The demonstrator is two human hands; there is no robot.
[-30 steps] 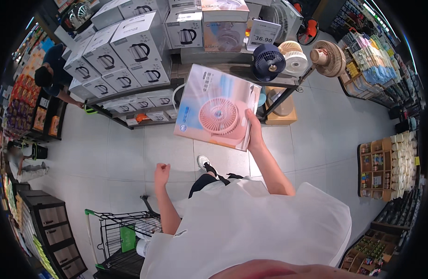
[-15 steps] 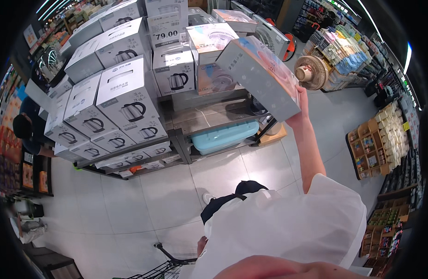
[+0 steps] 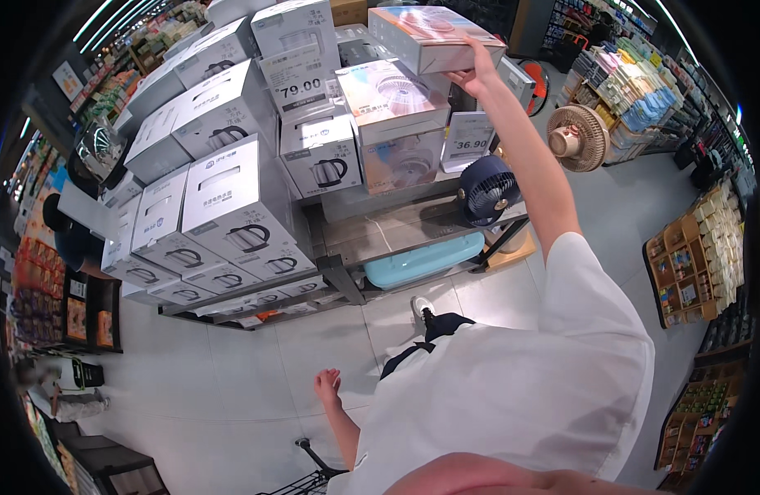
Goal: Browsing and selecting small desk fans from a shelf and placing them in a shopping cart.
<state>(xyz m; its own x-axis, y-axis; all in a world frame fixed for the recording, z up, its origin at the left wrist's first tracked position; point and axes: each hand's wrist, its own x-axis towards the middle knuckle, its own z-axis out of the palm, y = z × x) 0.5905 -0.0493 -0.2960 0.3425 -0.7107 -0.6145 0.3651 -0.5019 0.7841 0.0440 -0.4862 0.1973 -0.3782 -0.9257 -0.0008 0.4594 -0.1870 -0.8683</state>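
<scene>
At the far side of the display, a pastel fan box (image 3: 421, 37) lies level on top of the stock. My right hand (image 3: 477, 73) grips its near right edge, with the arm stretched out. Below stand two more fan boxes, including a pastel fan box (image 3: 392, 89) that faces me. A dark blue desk fan (image 3: 489, 191) sits on the shelf under my right forearm. Low at my side, away from the shelf, my left hand (image 3: 328, 385) hangs empty with its fingers loosely apart.
White kettle boxes (image 3: 223, 186) are stacked on the left. Price signs (image 3: 467, 142) stand among the goods. A light blue plastic bin (image 3: 425, 260) is on the lower shelf. Right of my arm is a tan fan (image 3: 576, 139). A cart handle (image 3: 314, 454) is near my left arm.
The tilted fan box has moved up and away onto the far stack, now level. The blue fan and a price sign behind it have come into view. My left hand has swung outward.
</scene>
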